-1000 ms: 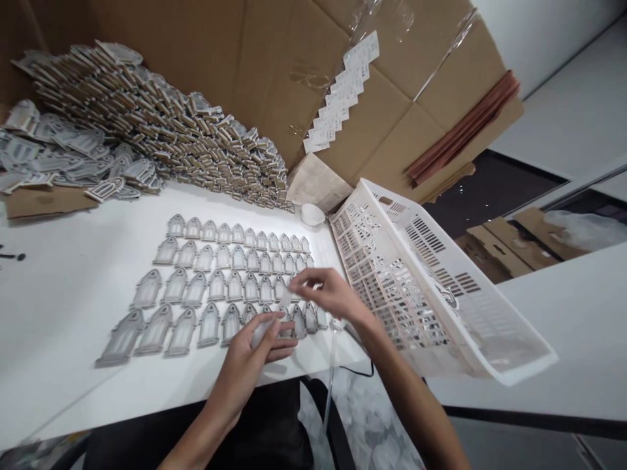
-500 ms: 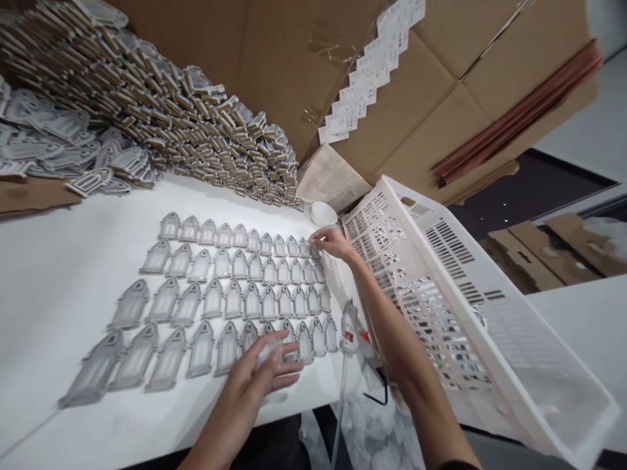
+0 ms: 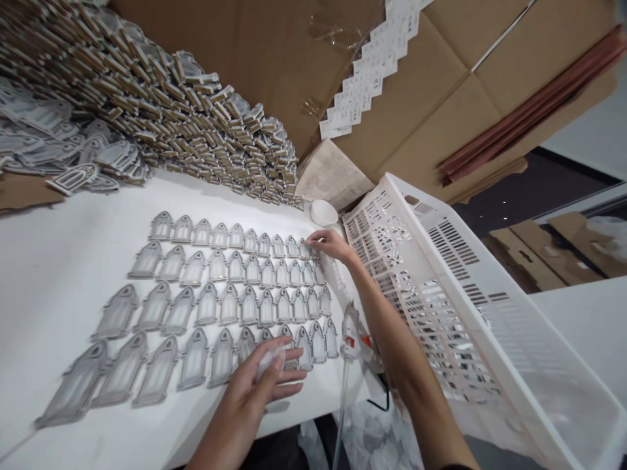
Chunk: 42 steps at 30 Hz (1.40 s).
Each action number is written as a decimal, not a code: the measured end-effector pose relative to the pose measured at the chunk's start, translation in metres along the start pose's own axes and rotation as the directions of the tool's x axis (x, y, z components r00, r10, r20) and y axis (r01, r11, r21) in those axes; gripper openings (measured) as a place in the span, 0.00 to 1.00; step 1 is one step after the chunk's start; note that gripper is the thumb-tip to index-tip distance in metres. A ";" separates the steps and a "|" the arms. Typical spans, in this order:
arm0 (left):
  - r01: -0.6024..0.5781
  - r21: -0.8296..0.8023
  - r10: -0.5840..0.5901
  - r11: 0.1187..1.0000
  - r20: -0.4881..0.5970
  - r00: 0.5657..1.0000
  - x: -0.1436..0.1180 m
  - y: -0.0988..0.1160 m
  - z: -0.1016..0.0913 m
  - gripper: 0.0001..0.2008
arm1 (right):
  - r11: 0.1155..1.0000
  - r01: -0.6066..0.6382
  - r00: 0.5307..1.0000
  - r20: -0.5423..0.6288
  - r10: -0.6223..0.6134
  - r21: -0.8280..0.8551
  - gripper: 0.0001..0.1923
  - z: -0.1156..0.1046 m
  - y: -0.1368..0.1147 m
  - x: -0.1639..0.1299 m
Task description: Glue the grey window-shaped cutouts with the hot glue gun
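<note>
One arch cutout (image 3: 304,249) under right hand (image 3: 329,243) fingers (image 3: 313,239).

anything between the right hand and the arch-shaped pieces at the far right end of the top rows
Nothing visible: the right hand already has its fingertips on the arch-shaped pieces there. The small white bowl sits just beyond, off to the side.

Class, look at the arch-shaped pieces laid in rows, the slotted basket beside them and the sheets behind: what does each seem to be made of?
arch-shaped pieces: probably thin wood with grey painted faces; the stacked pieces show tan edges.
basket: white moulded plastic, smooth, with slots.
sheets: brown corrugated cardboard, matt, creased and taped.
</note>
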<state>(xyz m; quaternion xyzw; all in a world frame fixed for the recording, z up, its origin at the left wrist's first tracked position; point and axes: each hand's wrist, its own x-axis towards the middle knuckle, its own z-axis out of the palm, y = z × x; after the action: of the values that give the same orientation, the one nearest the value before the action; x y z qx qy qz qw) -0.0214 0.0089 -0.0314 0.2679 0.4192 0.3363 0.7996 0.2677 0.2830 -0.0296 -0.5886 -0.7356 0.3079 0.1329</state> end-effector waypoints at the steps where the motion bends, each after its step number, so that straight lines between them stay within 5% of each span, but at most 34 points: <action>1: -0.001 0.005 0.001 1.000 -0.005 1.000 0.000 0.001 0.000 0.32 | 1.000 0.001 1.000 -0.009 -0.001 -0.001 0.13 0.000 -0.003 0.000; 6: -0.049 0.011 0.049 0.999 -0.023 0.999 -0.005 0.010 0.002 0.32 | 1.000 0.010 0.992 -0.125 -0.010 0.000 0.13 -0.011 -0.034 -0.016; 10: -0.096 0.028 0.098 0.995 -0.064 0.993 -0.010 0.022 0.004 0.28 | 0.993 0.089 0.992 -0.096 -0.081 0.079 0.18 -0.010 -0.091 -0.072; 15: -0.137 0.037 0.139 0.990 -0.082 0.987 -0.015 0.030 0.002 0.28 | 0.959 0.140 0.966 0.178 -0.187 0.246 0.12 0.027 -0.164 -0.168; 21: -0.171 0.064 0.174 0.983 -0.045 0.984 -0.016 0.019 -0.002 0.28 | 0.914 -0.016 0.999 0.039 0.000 0.405 0.10 0.064 -0.173 -0.207; 27: -0.168 0.037 0.170 0.985 -0.057 0.984 -0.018 0.020 0.000 0.30 | 0.907 0.018 1.000 -0.019 -0.011 0.420 0.15 0.060 -0.158 -0.187; 33: -0.143 -0.110 0.133 0.984 -0.087 0.987 -0.019 0.024 -0.007 0.28 | 0.961 0.083 0.969 -0.248 -0.015 0.265 0.20 0.019 -0.110 -0.098; 38: -0.173 -0.081 0.162 0.982 -0.131 0.978 -0.024 0.022 -0.016 0.32 | 0.982 0.069 0.985 -0.170 -0.039 0.175 0.14 0.009 -0.070 -0.023; 42: -0.154 -0.030 0.149 0.988 -0.142 0.979 -0.025 0.019 -0.026 0.32 | 0.987 0.068 0.994 -0.093 -0.055 0.144 0.13 0.018 -0.051 0.006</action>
<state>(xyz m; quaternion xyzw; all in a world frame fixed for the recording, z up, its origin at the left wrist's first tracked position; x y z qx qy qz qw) -0.0601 0.0056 -0.0186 0.2587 0.4455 0.4227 0.7457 0.2157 0.2770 -0.0134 -0.5673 -0.7221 0.3306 0.2177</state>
